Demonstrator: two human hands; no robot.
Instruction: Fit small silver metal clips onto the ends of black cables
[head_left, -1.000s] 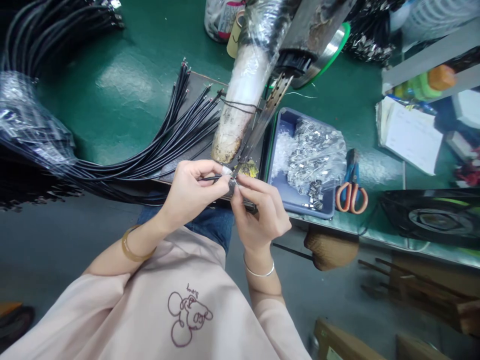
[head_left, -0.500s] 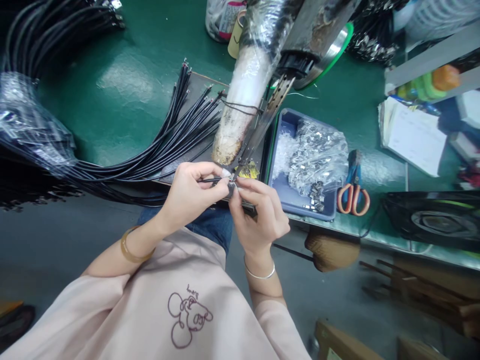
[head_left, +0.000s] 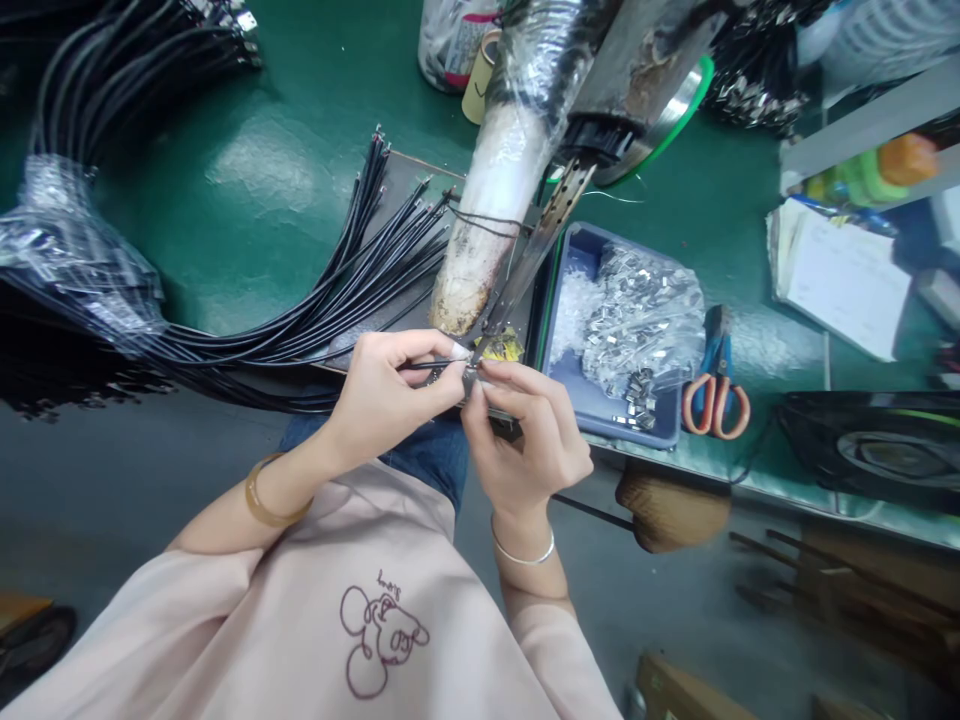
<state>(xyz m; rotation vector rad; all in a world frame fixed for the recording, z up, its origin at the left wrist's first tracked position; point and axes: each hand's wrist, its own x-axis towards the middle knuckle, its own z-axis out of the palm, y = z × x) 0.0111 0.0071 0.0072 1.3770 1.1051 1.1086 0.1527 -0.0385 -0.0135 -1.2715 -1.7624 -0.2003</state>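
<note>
My left hand [head_left: 394,388] pinches the end of a black cable [head_left: 429,365] between thumb and forefinger. Close against it, my right hand [head_left: 529,425] is closed around something too small to make out at the cable's end. Just above the fingertips is the tip of a soldering iron [head_left: 517,280], beside a pale, wrapped tube [head_left: 486,200] with a scorched end. A bundle of black cables [head_left: 300,320] fans out over a grey board [head_left: 390,215] to the left. Yellow material [head_left: 504,345] lies behind my right fingertips.
Right of my hands, a blue tray [head_left: 600,410] holds small metal parts and a clear bag [head_left: 637,310]. Orange-handled scissors [head_left: 716,400] lie beside it. Further right are papers [head_left: 844,275] and a black fan-like device [head_left: 870,450]. A solder spool [head_left: 679,115] and jar [head_left: 454,45] stand behind.
The whole view has shifted slightly, with the table items a little lower and further right. Both hands stay together at the cable end, the right fingers slightly rearranged.
</note>
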